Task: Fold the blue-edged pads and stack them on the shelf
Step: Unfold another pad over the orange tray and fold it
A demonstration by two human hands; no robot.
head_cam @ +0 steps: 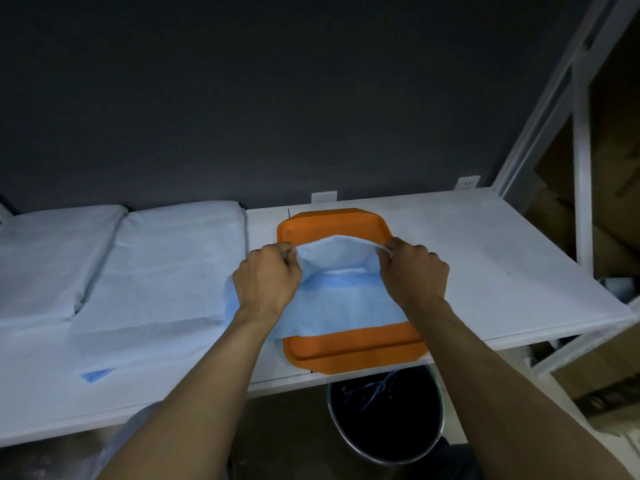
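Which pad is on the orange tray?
The blue pad pinched by the left hand and the right hand. Only it lies on the orange tray; the other pads lie left of it on the shelf.

A light blue pad (332, 303) lies across an orange tray (346, 351) on the white shelf (502, 258), its left side spilling over the tray's edge. Its far edge is lifted and curled toward the near side, pinched at one corner by the left hand (266, 278) and at the other by the right hand (414, 271), so the paler white face shows above the blue. To the left, two stacks of folded pads (173, 265) sit side by side against the back of the shelf. In front of them a spread pad (104, 341) lies flat, a blue corner showing at its near edge.
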